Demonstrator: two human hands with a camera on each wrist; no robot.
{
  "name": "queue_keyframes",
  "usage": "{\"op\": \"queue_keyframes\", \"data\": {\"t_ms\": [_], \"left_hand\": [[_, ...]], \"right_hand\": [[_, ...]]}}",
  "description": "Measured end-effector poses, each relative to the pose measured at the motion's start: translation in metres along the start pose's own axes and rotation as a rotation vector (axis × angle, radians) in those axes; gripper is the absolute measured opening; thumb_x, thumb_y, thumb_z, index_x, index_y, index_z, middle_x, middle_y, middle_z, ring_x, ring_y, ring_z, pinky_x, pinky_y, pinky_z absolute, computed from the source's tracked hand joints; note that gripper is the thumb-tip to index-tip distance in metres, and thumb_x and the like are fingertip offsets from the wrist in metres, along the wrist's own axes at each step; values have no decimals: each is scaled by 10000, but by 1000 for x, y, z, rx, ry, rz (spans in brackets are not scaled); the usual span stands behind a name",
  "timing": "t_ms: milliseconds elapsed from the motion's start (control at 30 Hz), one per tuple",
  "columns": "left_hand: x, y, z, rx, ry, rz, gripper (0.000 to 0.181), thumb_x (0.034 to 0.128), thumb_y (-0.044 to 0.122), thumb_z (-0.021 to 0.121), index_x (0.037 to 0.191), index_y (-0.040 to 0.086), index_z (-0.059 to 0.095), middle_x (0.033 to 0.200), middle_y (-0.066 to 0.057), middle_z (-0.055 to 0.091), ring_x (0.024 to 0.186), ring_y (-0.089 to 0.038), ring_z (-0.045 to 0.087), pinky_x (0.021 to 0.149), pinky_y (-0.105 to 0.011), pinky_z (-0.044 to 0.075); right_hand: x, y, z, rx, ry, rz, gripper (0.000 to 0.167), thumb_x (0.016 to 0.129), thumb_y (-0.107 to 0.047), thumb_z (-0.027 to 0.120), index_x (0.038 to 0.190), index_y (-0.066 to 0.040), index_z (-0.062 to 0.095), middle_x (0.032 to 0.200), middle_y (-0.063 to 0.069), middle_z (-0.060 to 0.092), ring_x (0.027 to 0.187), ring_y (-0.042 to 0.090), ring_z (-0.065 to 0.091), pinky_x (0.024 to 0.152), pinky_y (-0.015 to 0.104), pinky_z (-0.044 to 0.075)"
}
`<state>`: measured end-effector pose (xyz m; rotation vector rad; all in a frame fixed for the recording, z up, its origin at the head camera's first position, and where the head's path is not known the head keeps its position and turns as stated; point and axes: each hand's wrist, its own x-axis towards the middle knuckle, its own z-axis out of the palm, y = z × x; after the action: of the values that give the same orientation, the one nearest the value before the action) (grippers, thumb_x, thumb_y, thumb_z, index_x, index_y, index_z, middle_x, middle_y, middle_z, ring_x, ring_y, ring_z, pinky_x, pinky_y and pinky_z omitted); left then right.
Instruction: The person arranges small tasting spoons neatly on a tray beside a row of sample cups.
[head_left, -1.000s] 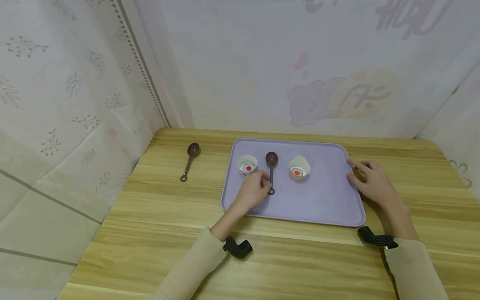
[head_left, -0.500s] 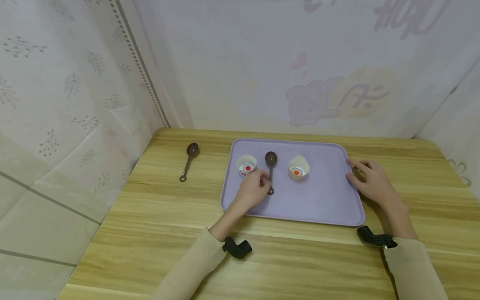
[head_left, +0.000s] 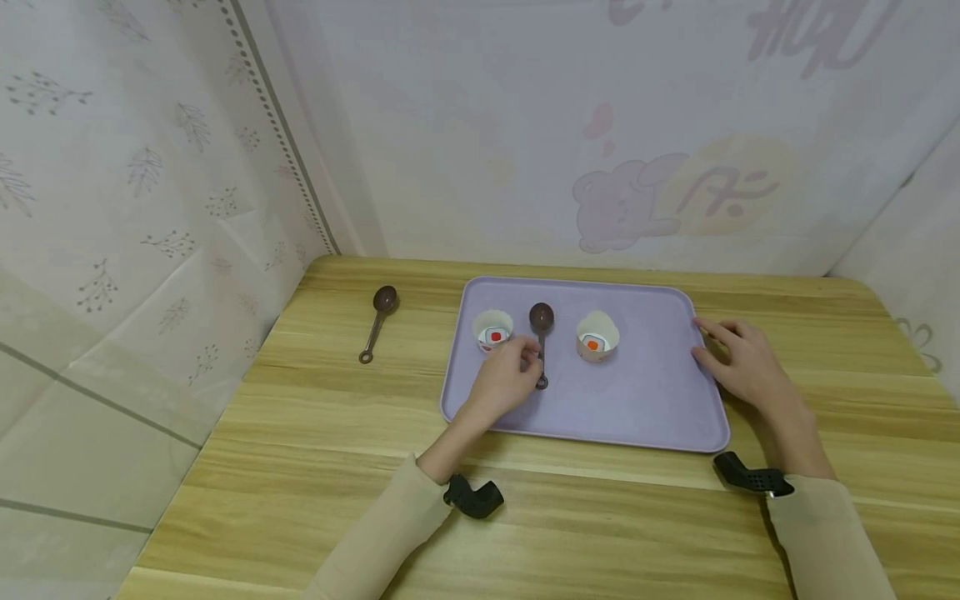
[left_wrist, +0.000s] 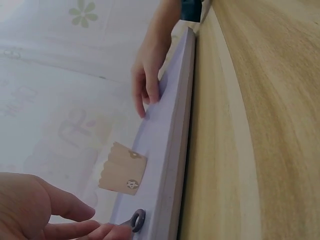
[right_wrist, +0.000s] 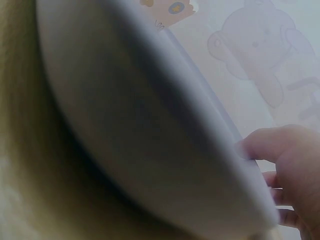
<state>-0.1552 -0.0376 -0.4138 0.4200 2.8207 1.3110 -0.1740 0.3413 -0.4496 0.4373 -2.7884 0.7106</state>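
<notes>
A brown measuring spoon [head_left: 542, 317] lies on the lilac tray [head_left: 645, 408], bowl toward the far side. My left hand [head_left: 504, 379] is at its handle, with the fingers loosely bent. In the left wrist view, the thumb and fingers stand slightly apart beside the spoon's ring end [left_wrist: 138, 220]. My right hand [head_left: 746, 367] rests its thumb and fingertips against the tray's right rim. Left of the spoon sits a paper baking cup [head_left: 493, 331] with a red-marked piece inside. To its right stands another baking cup [head_left: 597, 336] with an orange-marked piece.
A second brown measuring spoon [head_left: 378, 325] lies on the wooden table [head_left: 315, 417], left of the tray. Printed cloth hangs behind the table [head_left: 465, 167] and along the left side. Black cameras are strapped to both wrists.
My left hand has shifted very slightly upward at the spoon handle. The spoon, cups, tray and right hand look unmoved.
</notes>
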Motion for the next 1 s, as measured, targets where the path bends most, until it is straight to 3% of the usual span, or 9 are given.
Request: {"op": "queue_keyframes", "data": {"t_ms": [400, 1000], "left_hand": [[-3, 11, -7, -35, 9, 8, 213, 957, 72, 582, 1133, 20, 691, 939, -43, 685, 767, -119, 625, 720, -292, 521], [-5, 21, -18, -143, -26, 47, 215, 973, 58, 571, 1158, -5, 660, 1001, -84, 688, 804, -196, 663, 712, -270, 537]], "right_hand": [[1, 0, 0, 4, -14, 10, 490, 965, -177, 671, 1391, 34, 551, 1216, 355, 524, 1112, 539, 445, 909, 660, 342], [0, 1, 0, 5, -10, 6, 488, 967, -178, 671, 1393, 28, 553, 1213, 361, 520, 1098, 551, 450, 892, 666, 349]]}}
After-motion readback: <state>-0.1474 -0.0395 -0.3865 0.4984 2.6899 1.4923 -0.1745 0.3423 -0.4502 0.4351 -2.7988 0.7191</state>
